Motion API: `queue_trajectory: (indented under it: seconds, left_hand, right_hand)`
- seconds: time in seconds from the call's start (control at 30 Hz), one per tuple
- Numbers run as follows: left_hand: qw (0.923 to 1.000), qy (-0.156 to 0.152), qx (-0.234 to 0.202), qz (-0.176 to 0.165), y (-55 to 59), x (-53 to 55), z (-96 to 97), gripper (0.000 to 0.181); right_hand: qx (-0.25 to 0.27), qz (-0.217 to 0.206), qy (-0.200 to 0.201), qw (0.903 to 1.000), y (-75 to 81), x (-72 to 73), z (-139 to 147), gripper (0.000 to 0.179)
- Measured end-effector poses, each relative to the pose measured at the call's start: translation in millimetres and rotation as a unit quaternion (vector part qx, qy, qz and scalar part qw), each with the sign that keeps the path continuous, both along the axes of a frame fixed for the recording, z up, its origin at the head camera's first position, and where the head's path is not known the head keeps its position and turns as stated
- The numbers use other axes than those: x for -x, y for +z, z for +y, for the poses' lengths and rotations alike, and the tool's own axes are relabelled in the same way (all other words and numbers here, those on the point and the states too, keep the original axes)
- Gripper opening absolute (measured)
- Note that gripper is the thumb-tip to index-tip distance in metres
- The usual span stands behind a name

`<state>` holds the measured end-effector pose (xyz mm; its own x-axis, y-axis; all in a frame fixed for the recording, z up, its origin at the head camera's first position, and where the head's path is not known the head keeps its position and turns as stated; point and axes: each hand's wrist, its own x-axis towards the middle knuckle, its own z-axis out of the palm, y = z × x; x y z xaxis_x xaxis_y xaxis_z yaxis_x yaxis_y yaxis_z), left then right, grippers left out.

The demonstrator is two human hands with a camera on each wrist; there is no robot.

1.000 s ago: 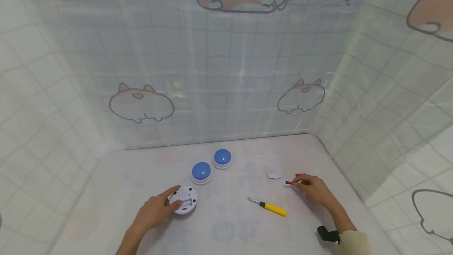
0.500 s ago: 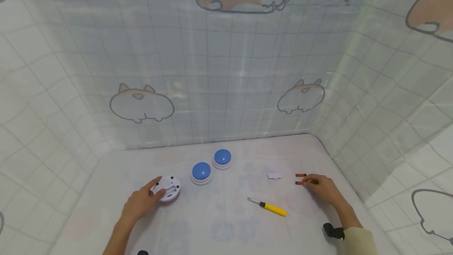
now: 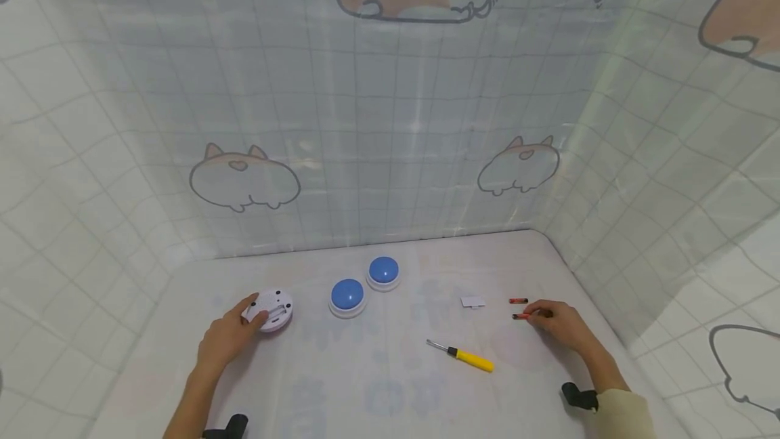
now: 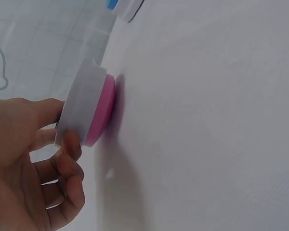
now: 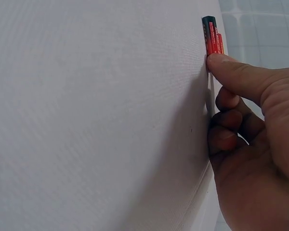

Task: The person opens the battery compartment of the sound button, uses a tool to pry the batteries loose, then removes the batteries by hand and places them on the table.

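Note:
On the left of the head view my left hand grips a round push button by its edge, upside down. Its white base, with small dark feet and an open battery slot, faces up. In the left wrist view its pink top points down close over the table, the fingers curled at the white rim. On the right, my right hand pinches a red and black battery between thumb and fingers at the table surface. A second, similar battery lies just behind it.
Two blue-topped push buttons stand upright at mid-table. A yellow-handled screwdriver lies at the front centre-right, with a small white flat piece behind it. Patterned curtain-like walls enclose the table's back and sides.
My left hand has carried the upturned button left and slightly back. My right hand has shifted a little to the right with its battery, now in front of the other battery.

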<state>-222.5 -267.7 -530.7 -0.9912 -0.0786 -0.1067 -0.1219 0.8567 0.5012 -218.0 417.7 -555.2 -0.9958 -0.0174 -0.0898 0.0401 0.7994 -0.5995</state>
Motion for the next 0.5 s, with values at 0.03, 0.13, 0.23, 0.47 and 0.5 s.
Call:
queue_trajectory:
  seconds: [0.03, 0.13, 0.23, 0.47, 0.5]
  left_hand:
    - [1.0000, 0.001, 0.000, 0.000, -0.5, 0.5, -0.8, 0.076]
    - [1.0000, 0.004, 0.002, 0.003, -0.7, 1.3, -2.4, 0.076]
    - [1.0000, 0.003, 0.002, 0.009, -0.6, 1.5, -3.1, 0.074]
    - [1.0000, 0.003, 0.005, 0.008, 0.7, 0.6, -3.1, 0.075]
    - [1.0000, 0.004, 0.006, 0.006, 0.7, 0.3, -2.8, 0.075]
  right_hand:
    - [0.002, -0.001, 0.000, 1.0000, 0.5, 0.1, 0.0, 0.017]
    - [0.005, -0.003, 0.003, 1.0000, 2.1, 0.7, -0.2, 0.017]
    - [0.008, -0.007, 0.000, 0.9999, 4.5, 1.1, -1.2, 0.017]
    - [0.011, -0.023, -0.008, 0.9996, 4.2, 0.3, -2.0, 0.017]
    - [0.011, -0.024, -0.008, 0.9996, 3.6, 0.2, -1.7, 0.018]
